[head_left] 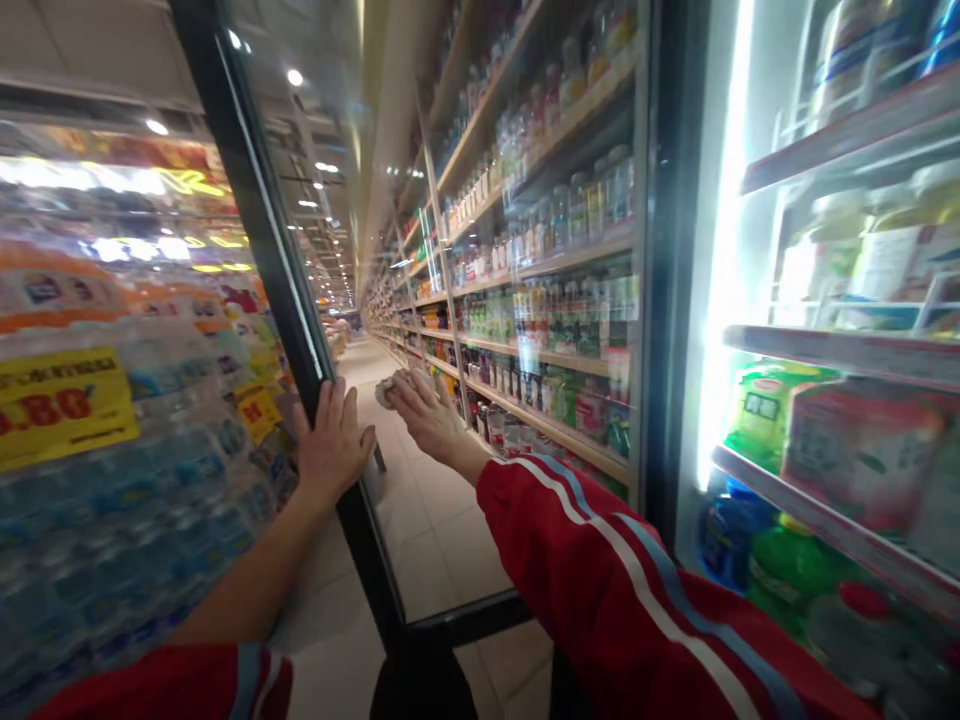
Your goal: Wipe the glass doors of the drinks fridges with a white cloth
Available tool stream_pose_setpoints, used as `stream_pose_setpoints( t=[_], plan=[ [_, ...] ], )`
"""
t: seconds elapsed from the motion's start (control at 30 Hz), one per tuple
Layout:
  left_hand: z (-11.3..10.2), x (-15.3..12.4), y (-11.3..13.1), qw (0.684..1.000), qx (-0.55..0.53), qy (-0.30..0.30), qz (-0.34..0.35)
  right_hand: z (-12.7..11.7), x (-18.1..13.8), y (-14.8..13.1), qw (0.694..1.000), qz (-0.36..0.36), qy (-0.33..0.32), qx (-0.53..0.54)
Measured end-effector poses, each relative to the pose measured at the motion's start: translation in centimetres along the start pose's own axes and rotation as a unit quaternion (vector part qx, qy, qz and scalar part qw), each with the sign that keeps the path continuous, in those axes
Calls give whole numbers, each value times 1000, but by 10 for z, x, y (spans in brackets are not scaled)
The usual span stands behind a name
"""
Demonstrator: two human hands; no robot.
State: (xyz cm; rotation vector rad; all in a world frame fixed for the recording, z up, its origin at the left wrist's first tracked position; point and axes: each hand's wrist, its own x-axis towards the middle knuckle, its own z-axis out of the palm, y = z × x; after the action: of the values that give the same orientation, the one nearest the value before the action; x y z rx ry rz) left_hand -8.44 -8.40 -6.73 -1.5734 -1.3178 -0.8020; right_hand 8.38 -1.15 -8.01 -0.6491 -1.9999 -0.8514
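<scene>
A glass cooler door [420, 560] with a dark frame stands swung out in front of me. My left hand [330, 440] rests on the door's dark edge frame [296, 290], its fingers stretched upward and the thumb apart. On the pane, right of that edge, my right hand [426, 412] presses a crumpled pale cloth [386, 390] to the glass. The cloth is partly hidden under the fingers.
The lit cooler at right has shelves [825, 345] of bottles and packs, including a green pack [765, 415]. At left, packs of bottled water [150, 520] are stacked with a yellow price sign [67, 405]. Shelves of bottles [555, 300] appear in the glass.
</scene>
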Motion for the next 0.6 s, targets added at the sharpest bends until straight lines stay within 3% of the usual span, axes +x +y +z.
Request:
stream_pose_setpoints(
  t=[0.17, 0.33, 0.5, 0.6],
  plan=[
    [7, -8, 2, 1000, -9, -4, 2, -3, 1, 5, 1000, 7, -2, 4],
    [13, -6, 5, 1000, -20, 1, -8, -8, 9, 13, 997, 74, 8, -9],
    [13, -6, 7, 999, -42, 17, -5, -11, 41, 13, 986, 132, 93, -27],
    [12, -6, 7, 999, -41, 9, -7, -10, 58, 7, 989, 119, 86, -32]
  ],
)
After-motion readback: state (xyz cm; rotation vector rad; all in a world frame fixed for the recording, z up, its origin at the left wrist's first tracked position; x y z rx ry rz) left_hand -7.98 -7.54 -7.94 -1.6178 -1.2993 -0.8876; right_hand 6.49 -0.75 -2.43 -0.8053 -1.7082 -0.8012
